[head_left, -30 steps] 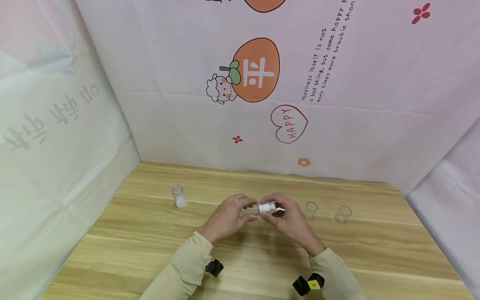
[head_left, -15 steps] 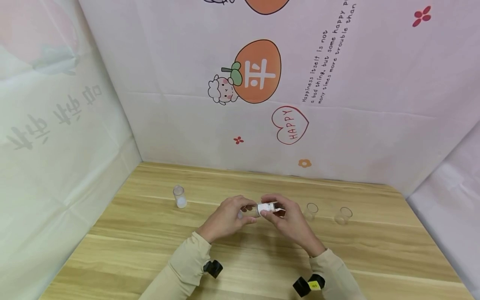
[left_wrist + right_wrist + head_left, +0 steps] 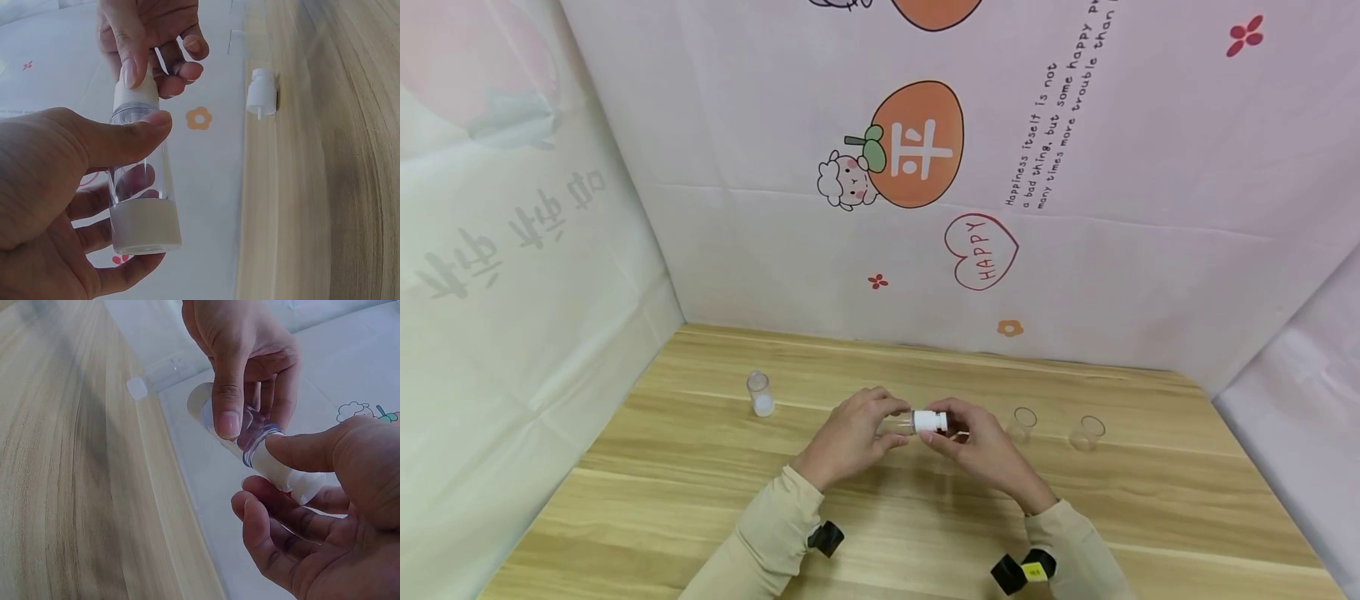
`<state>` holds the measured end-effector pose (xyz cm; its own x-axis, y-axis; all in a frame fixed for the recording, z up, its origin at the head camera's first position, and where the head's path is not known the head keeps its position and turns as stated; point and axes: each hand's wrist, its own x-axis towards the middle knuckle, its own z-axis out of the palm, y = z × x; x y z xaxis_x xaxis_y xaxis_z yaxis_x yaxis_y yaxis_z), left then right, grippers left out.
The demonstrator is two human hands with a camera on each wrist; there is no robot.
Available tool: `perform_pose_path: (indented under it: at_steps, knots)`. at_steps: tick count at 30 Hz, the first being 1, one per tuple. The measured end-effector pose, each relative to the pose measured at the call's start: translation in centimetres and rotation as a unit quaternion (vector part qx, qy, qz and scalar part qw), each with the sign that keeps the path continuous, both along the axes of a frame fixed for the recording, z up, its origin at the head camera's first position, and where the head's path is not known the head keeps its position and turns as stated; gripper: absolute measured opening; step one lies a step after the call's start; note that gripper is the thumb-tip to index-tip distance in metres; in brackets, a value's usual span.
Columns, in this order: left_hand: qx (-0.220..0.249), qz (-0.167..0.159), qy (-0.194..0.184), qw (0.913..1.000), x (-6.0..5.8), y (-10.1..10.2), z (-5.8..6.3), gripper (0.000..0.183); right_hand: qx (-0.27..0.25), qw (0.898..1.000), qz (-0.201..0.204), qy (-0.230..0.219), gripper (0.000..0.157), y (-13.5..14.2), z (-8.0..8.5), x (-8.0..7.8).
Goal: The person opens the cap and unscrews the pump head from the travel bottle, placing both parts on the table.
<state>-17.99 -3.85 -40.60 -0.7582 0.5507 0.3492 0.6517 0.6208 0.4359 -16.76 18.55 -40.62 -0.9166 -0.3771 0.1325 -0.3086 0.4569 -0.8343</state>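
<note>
My left hand (image 3: 848, 437) grips a clear plastic bottle (image 3: 897, 423) with a white base (image 3: 147, 226), thumb on one side and fingers round the other. At its neck sits a white pump head (image 3: 929, 421), held between the thumb and fingers of my right hand (image 3: 983, 442). The bottle lies nearly level in the head view, base to the left. In the right wrist view, the right thumb (image 3: 300, 450) presses on the white collar, while the other fingers curl below it. A second white pump head (image 3: 261, 94) stands on the table in the left wrist view.
Another clear bottle with a white base (image 3: 760, 394) is on the wooden table (image 3: 700, 467) at the left. Two clear caps (image 3: 1022, 423) (image 3: 1087, 433) stand at the right. A printed white cloth (image 3: 775, 267) hangs behind and along both sides.
The right fingers have shifted on the pump head, so more of its white body and end shows. The left hand keeps its hold on the bottle, nearly still.
</note>
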Motion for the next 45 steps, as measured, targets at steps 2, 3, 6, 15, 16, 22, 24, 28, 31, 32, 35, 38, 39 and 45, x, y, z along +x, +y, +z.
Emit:
perform_pose_path:
  at_steps: [2, 3, 6, 15, 16, 22, 24, 28, 31, 32, 35, 38, 39, 45]
  knots:
    - [-0.003, 0.002, 0.007, 1.0, 0.02, 0.01, -0.01, 0.038, -0.002, 1.0, 0.004, -0.003, 0.029, 0.03, -0.05, -0.04]
    - [-0.003, 0.002, 0.008, 1.0, -0.01, 0.01, -0.01, 0.038, -0.004, 1.0, 0.005, -0.004, 0.029, 0.05, -0.08, -0.06]
    - [-0.001, 0.001, 0.003, 1.0, -0.03, -0.02, 0.03, 0.039, -0.014, 1.0, 0.005, -0.006, 0.029, 0.06, -0.17, -0.12]
    - [0.021, -0.011, -0.037, 0.999, -0.49, -0.08, -0.23, 0.037, -0.042, 0.999, -0.014, 0.015, 0.021, -0.3, -0.44, -0.26]
    - [0.024, -0.013, -0.042, 0.9988, -0.52, -0.11, -0.29, 0.037, -0.044, 0.999, -0.017, 0.016, 0.02, -0.36, -0.48, -0.26]
    - [0.031, -0.017, -0.056, 0.9978, -0.57, -0.17, -0.52, 0.036, -0.058, 0.997, -0.026, 0.036, 0.016, -0.66, -0.63, -0.23]
    - [0.032, -0.018, -0.056, 0.9978, -0.57, -0.16, -0.51, 0.036, -0.063, 0.997, -0.026, 0.046, 0.015, -0.73, -0.62, -0.2]
    - [0.032, -0.019, -0.051, 0.998, -0.62, -0.13, -0.45, 0.036, -0.07, 0.995, -0.026, 0.059, 0.014, -0.78, -0.59, -0.19]
    - [0.033, -0.02, -0.047, 0.9981, -0.65, -0.11, -0.35, 0.036, -0.065, 0.996, -0.031, 0.053, 0.021, -0.75, -0.55, -0.23]
    - [0.032, -0.02, -0.046, 0.9982, -0.62, -0.12, -0.27, 0.037, -0.06, 0.996, -0.033, 0.049, 0.024, -0.73, -0.51, -0.23]
    - [0.031, -0.019, -0.043, 0.9984, -0.52, -0.16, -0.07, 0.036, -0.036, 0.998, -0.037, 0.034, 0.034, -0.52, -0.39, -0.24]
    - [0.03, -0.019, -0.04, 0.9985, -0.45, -0.19, 0.05, 0.035, -0.007, 0.999, -0.034, 0.019, 0.04, -0.22, -0.21, -0.23]
    - [0.031, -0.019, -0.04, 0.9986, -0.45, -0.19, 0.06, 0.035, 0.001, 0.999, -0.031, 0.014, 0.04, -0.12, -0.13, -0.22]
    - [0.032, -0.02, -0.042, 0.9984, -0.34, -0.18, 0.12, 0.035, 0.022, 1.0, -0.011, -0.015, 0.038, 0.16, 0.22, -0.16]
